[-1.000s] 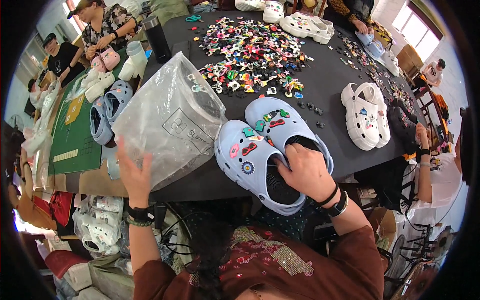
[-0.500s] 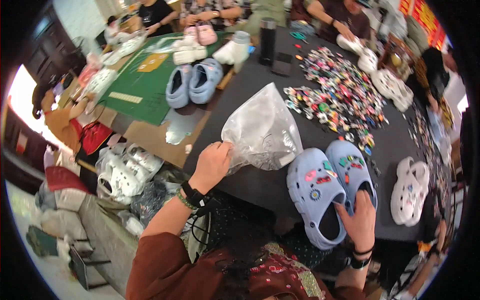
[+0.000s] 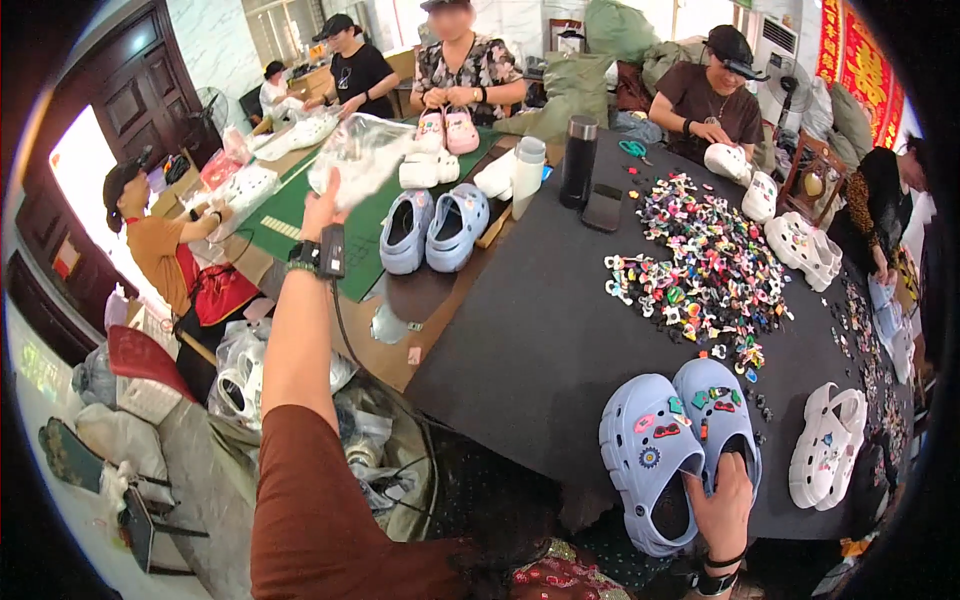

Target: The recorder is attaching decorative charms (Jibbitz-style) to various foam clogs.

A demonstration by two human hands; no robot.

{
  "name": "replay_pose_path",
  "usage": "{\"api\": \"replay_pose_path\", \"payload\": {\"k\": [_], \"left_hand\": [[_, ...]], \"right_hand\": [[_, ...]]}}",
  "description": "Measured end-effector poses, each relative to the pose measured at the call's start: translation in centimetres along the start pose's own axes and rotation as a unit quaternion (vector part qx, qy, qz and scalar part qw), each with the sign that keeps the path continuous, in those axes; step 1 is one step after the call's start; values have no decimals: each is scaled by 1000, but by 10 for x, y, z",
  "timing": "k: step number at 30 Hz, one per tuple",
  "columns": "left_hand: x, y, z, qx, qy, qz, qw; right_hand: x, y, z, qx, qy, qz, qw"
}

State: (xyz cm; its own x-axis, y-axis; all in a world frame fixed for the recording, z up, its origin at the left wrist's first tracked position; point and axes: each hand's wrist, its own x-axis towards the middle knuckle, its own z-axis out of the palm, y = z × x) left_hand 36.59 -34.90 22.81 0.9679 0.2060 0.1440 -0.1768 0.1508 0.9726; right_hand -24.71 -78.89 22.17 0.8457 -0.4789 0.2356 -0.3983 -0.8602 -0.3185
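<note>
My left arm reaches far out over the green cutting mat [image 3: 272, 207]. My left hand [image 3: 321, 207] is at the near edge of a clear plastic bag [image 3: 368, 150], with a finger stretched out and the thumb apart; its other fingers are partly hidden. At the near table edge, my right hand [image 3: 722, 503] grips a pair of light blue clogs by their heel openings, fingers inside the right clog [image 3: 722, 412] and thumb at the left clog [image 3: 640, 450]. Colourful shoe charms dot both toes, among them a blue flower, red glasses and green pieces.
Loose charms [image 3: 700, 270] lie heaped on the black table [image 3: 500, 350]. White clogs [image 3: 828, 445] sit at right. A black tumbler [image 3: 578, 160] and a phone [image 3: 602, 208] stand between charms and mat. Another blue pair [image 3: 455, 230] rests near the mat. Several people work around the tables.
My left hand has gone forward and left with the plastic bag, from over the black table to the green mat. The right hand keeps its grip on the blue clogs. The view has tilted up.
</note>
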Motion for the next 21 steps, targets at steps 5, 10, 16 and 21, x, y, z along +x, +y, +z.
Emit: {"api": "replay_pose_path", "payload": {"k": [5,10,16,21], "left_hand": [[36,-1,-40,449,-44,294,843],[-132,-37,118,263,-244,162,919],[-355,15,154,256,-419,330,806],[-461,18,166,96,-582,527,612]], "right_hand": [[4,5,0,41,2,-55,998],[10,2,-25,43,-13,20,999],[7,27,-48,53,89,7,995],[-14,64,-43,41,117,135,983]]}}
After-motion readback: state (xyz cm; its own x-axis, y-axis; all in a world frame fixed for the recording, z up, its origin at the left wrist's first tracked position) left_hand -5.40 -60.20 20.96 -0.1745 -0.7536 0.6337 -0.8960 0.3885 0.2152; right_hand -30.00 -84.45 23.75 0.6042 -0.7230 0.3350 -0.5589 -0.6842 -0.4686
